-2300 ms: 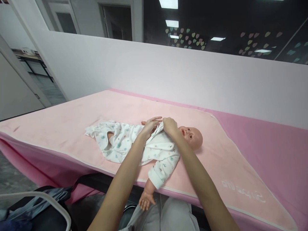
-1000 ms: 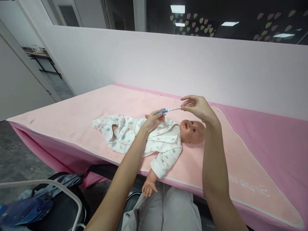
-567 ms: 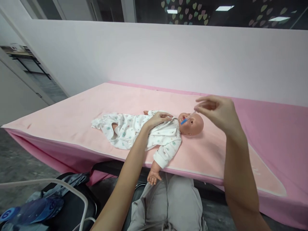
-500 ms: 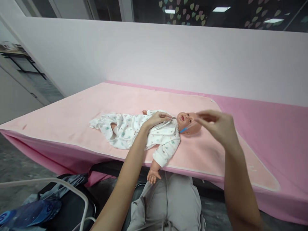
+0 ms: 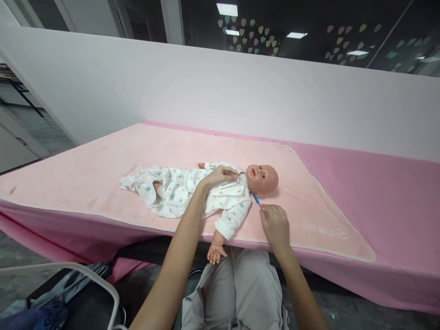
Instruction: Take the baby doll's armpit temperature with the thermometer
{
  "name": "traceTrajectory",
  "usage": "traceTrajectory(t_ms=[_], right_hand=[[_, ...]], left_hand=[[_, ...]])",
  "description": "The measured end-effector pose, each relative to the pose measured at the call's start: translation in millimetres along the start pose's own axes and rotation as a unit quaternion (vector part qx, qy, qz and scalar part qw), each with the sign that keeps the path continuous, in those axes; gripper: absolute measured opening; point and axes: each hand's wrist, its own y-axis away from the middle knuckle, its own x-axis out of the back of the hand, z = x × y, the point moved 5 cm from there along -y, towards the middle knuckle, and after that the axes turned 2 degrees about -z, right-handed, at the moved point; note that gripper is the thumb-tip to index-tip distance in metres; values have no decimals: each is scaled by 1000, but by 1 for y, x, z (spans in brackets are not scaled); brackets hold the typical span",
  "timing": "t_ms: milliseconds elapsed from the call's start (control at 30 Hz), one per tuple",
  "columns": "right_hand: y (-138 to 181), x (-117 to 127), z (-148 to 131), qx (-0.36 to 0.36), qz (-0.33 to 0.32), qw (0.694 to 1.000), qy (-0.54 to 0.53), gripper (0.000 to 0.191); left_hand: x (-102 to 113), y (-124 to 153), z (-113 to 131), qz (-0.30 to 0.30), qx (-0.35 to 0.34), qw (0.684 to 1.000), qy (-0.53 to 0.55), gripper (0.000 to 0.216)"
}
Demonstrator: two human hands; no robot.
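Looks like a nursery-style room here: a baby doll (image 5: 228,197) on a pink-covered table (image 5: 378,197), a plain white wall (image 5: 206,87), and above it heart stickers (image 5: 251,35) dotting dark glass (image 5: 302,18)!

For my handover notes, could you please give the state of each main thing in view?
Bald plastic baby doll: lying on its back.
White printed doll clothing: worn; chest fastening unclear.
Slim blue-ended stick: pinched in the right hand.
Left hand: curled at doll's chest.
Peach cloth mat: spread out.
White rectangular lights: lit.
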Motion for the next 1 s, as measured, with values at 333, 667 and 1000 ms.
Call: traceTrajectory(t_ms=[333, 667, 1000], right_hand=[[-103, -48, -51, 167, -51, 984, -44, 31], [-89, -53, -43, 169, 107, 966, -164, 27], [-90, -50, -44, 220, 121, 956, -154, 21]], left_hand=[[2, 2, 3, 14, 15, 998, 61, 26], [4, 1, -4, 7, 44, 990, 132, 33], [5, 3, -7, 14, 51, 992, 116, 35]])
